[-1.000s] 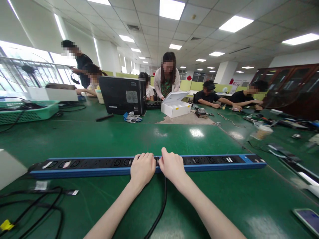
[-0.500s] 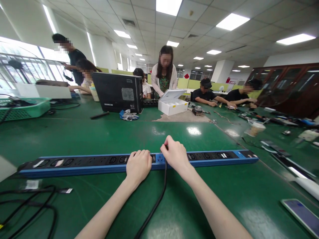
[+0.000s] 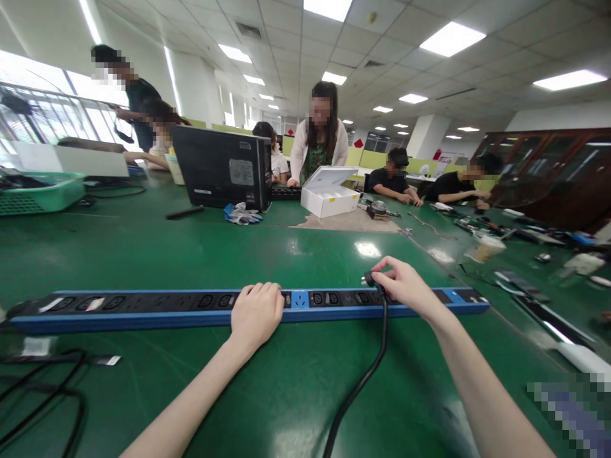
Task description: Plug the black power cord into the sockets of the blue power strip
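A long blue and black power strip [image 3: 157, 321] lies across the green table. My left hand [image 3: 258, 312] is closed over its middle, fingers wrapped across the top, just left of a blue socket [image 3: 300, 299]. Above the right part of the strip, my right hand [image 3: 398, 283] pinches a black power plug [image 3: 370, 278] between thumb and fingers. The plug's metal prongs point left, apart from the sockets. From it a thick black cable [image 3: 358, 385] hangs down over the front of the strip to the lower edge of the view.
Behind the strip stand a black computer case [image 3: 224, 166], gloves [image 3: 242, 214] and an open white box [image 3: 329, 194]. Dark cables [image 3: 62, 388] lie front left, near a green basket [image 3: 45, 194]. Several people work around the table. A plastic cup [image 3: 484, 248] stands at right.
My right hand has lifted the plug off the strip beside the blue socket and carried it to the right; its prongs now show. My left hand still holds the strip.
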`<state>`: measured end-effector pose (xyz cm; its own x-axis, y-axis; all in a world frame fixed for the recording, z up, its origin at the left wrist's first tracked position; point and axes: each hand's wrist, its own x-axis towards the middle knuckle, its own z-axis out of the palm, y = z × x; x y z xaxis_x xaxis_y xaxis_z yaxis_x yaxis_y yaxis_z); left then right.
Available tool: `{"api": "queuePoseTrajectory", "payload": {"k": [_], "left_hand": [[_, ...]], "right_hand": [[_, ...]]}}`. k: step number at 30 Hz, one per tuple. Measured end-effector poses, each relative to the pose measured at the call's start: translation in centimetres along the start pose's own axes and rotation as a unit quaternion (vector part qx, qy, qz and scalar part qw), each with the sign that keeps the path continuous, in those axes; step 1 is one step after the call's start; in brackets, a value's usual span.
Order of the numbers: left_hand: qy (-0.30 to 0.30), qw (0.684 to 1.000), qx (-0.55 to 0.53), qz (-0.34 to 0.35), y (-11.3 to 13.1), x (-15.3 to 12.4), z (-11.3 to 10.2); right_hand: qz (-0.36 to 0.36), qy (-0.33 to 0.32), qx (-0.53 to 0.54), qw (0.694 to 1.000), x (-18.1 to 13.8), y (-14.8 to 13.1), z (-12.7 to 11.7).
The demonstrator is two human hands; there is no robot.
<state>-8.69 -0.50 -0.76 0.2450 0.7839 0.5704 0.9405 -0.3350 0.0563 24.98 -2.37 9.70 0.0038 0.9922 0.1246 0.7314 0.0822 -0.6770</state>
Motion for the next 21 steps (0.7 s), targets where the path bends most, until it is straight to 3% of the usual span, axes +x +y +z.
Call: {"api": "queuePoseTrajectory", "payload": {"k": [8, 21], "left_hand": [[-0.003, 1.000, 0.006, 0.021, -0.2, 0.1, 0.6], [-0.006, 1.000, 0.006, 0.014, -0.3, 0.1, 0.6]], "right_hand": [[-0.042, -0.019, -0.080, 0.996, 0.7, 0.7, 3.5], [-0.058, -0.017, -0.150, 0.987, 0.6, 0.4, 4.5]]}}
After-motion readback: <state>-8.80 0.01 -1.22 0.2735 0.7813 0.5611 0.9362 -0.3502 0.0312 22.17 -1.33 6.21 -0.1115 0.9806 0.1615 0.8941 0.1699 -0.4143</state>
